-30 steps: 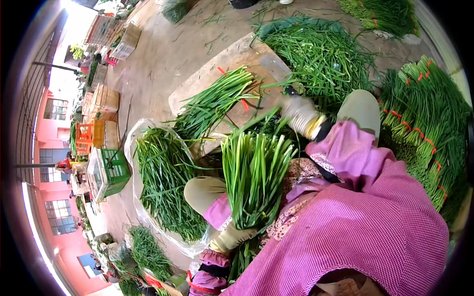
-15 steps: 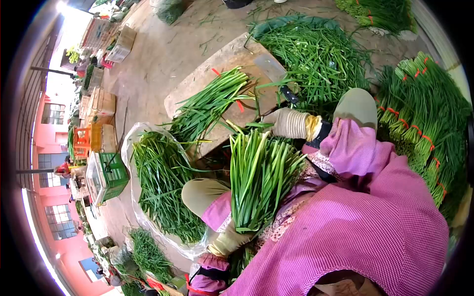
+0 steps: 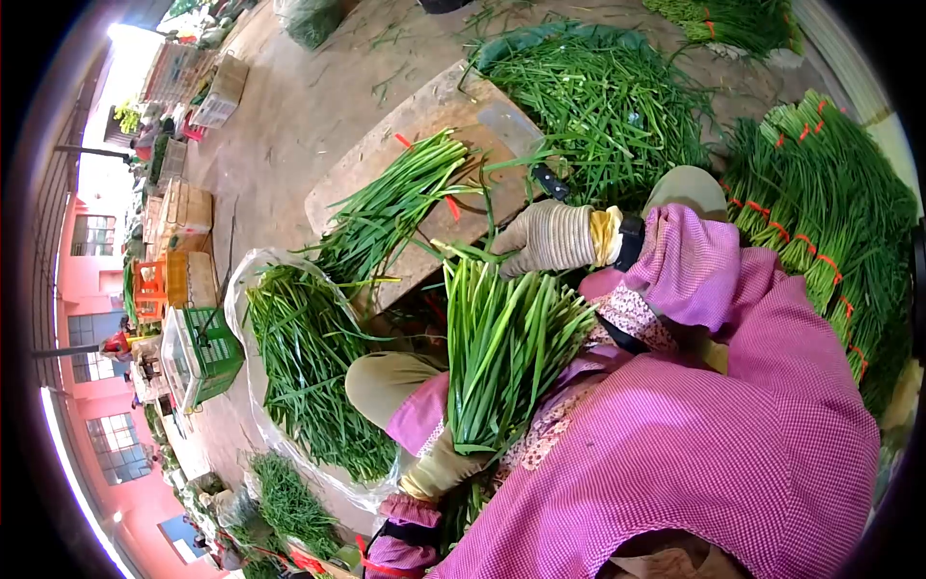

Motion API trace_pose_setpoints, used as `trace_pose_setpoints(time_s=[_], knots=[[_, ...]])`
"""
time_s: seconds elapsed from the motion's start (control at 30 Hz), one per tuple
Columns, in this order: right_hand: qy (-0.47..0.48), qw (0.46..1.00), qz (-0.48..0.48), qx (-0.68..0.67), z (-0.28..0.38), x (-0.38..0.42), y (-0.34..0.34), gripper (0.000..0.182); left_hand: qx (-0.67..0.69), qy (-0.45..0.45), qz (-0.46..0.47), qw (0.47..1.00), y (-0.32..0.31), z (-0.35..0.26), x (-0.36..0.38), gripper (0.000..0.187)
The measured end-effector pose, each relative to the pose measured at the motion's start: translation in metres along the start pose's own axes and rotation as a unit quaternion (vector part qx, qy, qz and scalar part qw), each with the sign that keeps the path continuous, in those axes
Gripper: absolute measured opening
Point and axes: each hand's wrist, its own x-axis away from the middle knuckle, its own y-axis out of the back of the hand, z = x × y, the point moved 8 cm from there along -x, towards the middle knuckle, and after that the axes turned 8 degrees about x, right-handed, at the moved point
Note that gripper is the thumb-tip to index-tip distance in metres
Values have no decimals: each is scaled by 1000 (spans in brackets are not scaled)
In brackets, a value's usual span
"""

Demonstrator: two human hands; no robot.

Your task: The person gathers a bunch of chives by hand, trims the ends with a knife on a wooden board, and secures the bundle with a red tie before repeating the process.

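Note:
A thick bunch of garlic chives (image 3: pixel 506 352) lies across my lap, its pale stalk ends toward the board. My left hand (image 3: pixel 442 470), in a pale glove, is closed around the bunch's leafy end. My right hand (image 3: pixel 550 239), in a ribbed, dirty glove, is just above the stalk ends. Its fingers are curled together at a few loose chive stalks (image 3: pixel 461 253); the fingertips are partly hidden. On the wooden board (image 3: pixel 338 193) lies another chive bunch (image 3: pixel 395 198) with red ties (image 3: pixel 452 207) beside it. A knife with a black handle (image 3: pixel 550 181) rests at the board's edge.
Loose chives fill a plastic-lined heap (image 3: pixel 309 376) to the left and a large pile (image 3: pixel 603 111) beyond the board. Bundles with red bands (image 3: pixel 820 251) are stacked on the right. A green crate (image 3: pixel 207 352) and an orange stool (image 3: pixel 149 289) stand farther left.
My right hand has drawn back slightly from the board toward the bunch's stalk ends, and more of its fingers show. The left hand keeps its hold. The whole view has shifted slightly.

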Motion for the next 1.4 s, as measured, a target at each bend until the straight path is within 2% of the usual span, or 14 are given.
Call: trace_pose_setpoints(time_s=[0.2,0.27,0.37,0.43,0.53,0.73,0.83,0.87,0.9,0.97,1.0,1.1,1.17,1.4], knots=[[-2,974,-156,165,-21,12,62,26,-12,13,-20,1000,5,-9,-1,57],[-228,931,-182,219,-64,33,115,27,-12,131,-40,991,30,40,3,59],[-303,831,-243,398,-105,50,158,29,26,145,-45,988,25,35,0,61],[-274,844,-234,399,-88,53,155,34,10,-16,16,1000,4,-14,-7,59],[-105,994,-12,11,-71,25,54,40,39,0,8,999,-5,-28,-13,54],[-71,977,2,-203,-40,6,-20,24,41,21,-5,999,0,-19,-11,46],[96,964,-229,-96,-130,-29,-23,13,-34,40,-49,997,3,-26,-8,45],[-101,964,-202,143,-46,23,69,21,-32,39,-49,997,5,-23,-7,45],[-356,898,-260,6,-101,40,88,26,-43,35,-44,997,8,-21,-6,45],[-242,782,-333,468,-66,56,141,25,-32,16,-50,998,10,-18,-5,45],[-241,781,-332,470,-68,54,138,25,-30,15,-49,998,9,-18,-5,45],[-255,953,-135,89,-56,39,96,35,40,2,-27,999,4,-21,-11,46],[-24,989,-88,-118,-35,18,38,41,12,-30,-17,999,0,-29,-12,48],[-99,992,-76,-34,-28,19,14,21,-21,-46,11,999,-5,-38,-1,61]])
